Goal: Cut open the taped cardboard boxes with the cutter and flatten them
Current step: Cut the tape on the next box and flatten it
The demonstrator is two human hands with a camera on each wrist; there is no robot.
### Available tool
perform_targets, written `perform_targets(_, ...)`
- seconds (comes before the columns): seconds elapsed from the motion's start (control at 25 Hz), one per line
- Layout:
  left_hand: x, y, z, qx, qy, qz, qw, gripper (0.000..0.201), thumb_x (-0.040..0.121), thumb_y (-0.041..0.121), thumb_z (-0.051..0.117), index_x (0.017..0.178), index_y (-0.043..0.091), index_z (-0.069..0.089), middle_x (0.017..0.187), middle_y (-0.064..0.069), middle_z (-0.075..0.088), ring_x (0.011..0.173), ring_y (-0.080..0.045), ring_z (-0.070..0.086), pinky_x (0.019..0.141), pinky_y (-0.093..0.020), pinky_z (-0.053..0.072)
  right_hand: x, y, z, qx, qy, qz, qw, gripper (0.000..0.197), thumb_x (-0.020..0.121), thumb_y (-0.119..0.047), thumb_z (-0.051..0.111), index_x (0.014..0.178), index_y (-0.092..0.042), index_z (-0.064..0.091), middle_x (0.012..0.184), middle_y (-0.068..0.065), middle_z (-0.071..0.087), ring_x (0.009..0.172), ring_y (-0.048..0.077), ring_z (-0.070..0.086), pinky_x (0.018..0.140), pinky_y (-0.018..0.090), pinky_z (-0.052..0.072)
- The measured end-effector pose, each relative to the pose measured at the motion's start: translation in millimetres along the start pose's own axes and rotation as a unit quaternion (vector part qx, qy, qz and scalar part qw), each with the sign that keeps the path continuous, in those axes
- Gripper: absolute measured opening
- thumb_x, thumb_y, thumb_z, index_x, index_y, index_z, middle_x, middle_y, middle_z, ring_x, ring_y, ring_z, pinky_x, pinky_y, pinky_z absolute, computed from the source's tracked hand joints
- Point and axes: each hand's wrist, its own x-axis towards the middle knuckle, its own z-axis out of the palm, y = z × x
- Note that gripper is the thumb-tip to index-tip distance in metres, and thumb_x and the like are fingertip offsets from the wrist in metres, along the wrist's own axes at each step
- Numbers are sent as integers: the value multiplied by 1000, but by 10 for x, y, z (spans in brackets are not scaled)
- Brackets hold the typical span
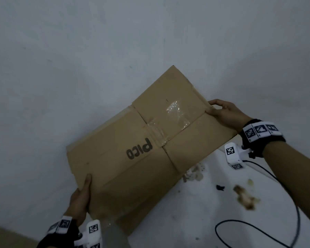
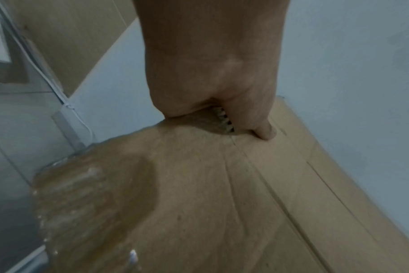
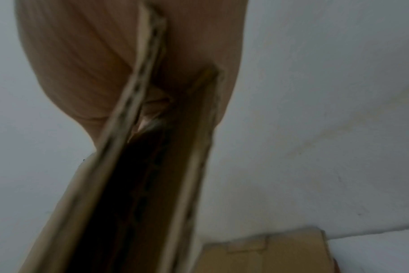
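Flattened cardboard box (image 1: 150,149), marked "PICO" and patched with clear tape (image 1: 168,120), is held tilted in the air before a pale wall (image 1: 97,51), above the stained white desk (image 1: 213,203). Left hand (image 1: 80,199) pinches its near edge; right hand (image 1: 224,111) grips the far edge. A black cable (image 1: 283,179) trails across the desk.

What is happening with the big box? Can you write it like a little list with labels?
box: flattened cardboard box, held up off the table
writing: "PICO" in black marker
tape: clear tape stuck across the flaps
left hand: grips the near edge, thumb on top
right hand: grips the far edge
table: white, with brown stains
cable: black, lying on the table
cutter: not in view
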Motion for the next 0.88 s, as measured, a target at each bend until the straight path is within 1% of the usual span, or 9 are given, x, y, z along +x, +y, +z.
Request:
perform_targets(0.08, 134, -173, -77, 3, 26, -15, 1000, 109, 68, 84, 62, 146, 9, 47, 137, -14, 59, 113, -37, 63, 99, -57, 50, 333, 186, 310, -40, -7, -1, 999, 22, 96, -30, 65, 116, -23, 67, 103, 8, 74, 86, 22, 71, 70, 28, 53)
perform_targets(0.2, 201, -422, -27, 48, 32, -72, 996, 97, 73, 80, 58, 139, 9, 54, 132, -14, 63, 107, -37, 64, 97, -53, 51, 780, 533, 633, -191, 25, -22, 981, 32, 98, -36, 59, 127, -23, 64, 109, 8, 69, 103, 29, 65, 87, 34, 50)
perform_targets(0.32, 301, -647, 77, 114, 25, -81, 990, 70, 84, 68, 60, 127, 13, 63, 115, -11, 69, 97, -33, 65, 90, -47, 56, 1235, 996, 909, -305, 46, 21, 951, 35, 101, -36, 52, 133, -23, 61, 129, 17, 64, 115, 40, 59, 98, 46, 49)
perform_targets(0.4, 375, -782, 170, 174, 26, -91, 980, 64, 83, 66, 63, 115, 10, 67, 105, -10, 70, 91, -31, 65, 84, -45, 59, 1494, 1377, 1096, -357, 53, 64, 930, 32, 100, -33, 46, 130, -30, 58, 128, 22, 60, 114, 44, 55, 100, 54, 47)
perform_targets(0.48, 418, -868, 208, 237, 30, -89, 967, 61, 81, 70, 64, 104, 13, 62, 103, -8, 68, 88, -30, 63, 84, -45, 58, 1600, 1643, 1258, -375, 67, 88, 920, 32, 99, -27, 41, 127, -27, 55, 123, 22, 59, 116, 44, 46, 103, 56, 39)
perform_targets(0.56, 507, -937, 205, 266, 29, -67, 961, 68, 73, 75, 67, 110, 19, 56, 110, -6, 66, 97, -29, 61, 89, -42, 54, 1691, 1826, 1362, -384, 77, 84, 916, 31, 100, -18, 39, 126, -17, 55, 122, 22, 60, 119, 41, 42, 103, 53, 33)
perform_targets(0.64, 559, -930, 216, 257, 38, -23, 965, 69, 76, 65, 72, 124, 17, 56, 120, -7, 65, 103, -27, 59, 90, -38, 47, 1744, 1909, 1398, -388, 70, 90, 915, 34, 99, -17, 41, 131, -16, 51, 126, 22, 59, 122, 41, 40, 105, 53, 31)
perform_targets(0.72, 606, -882, 278, 232, 46, 16, 971, 70, 83, 52, 72, 139, 16, 49, 133, -7, 61, 115, -29, 57, 98, -41, 45, 1800, 1929, 1395, -388, 39, 105, 915, 39, 98, -22, 47, 137, -18, 46, 130, 22, 56, 126, 41, 38, 108, 55, 30)
perform_targets(0.88, 761, -803, 398, 193, 41, 25, 980, 79, 85, 55, 68, 151, 28, 34, 144, -2, 52, 130, -33, 50, 108, -48, 41, 1850, 1944, 1430, -390, -38, 139, 909, 60, 95, -43, 55, 149, -25, 35, 146, 18, 46, 133, 42, 40, 112, 52, 33)
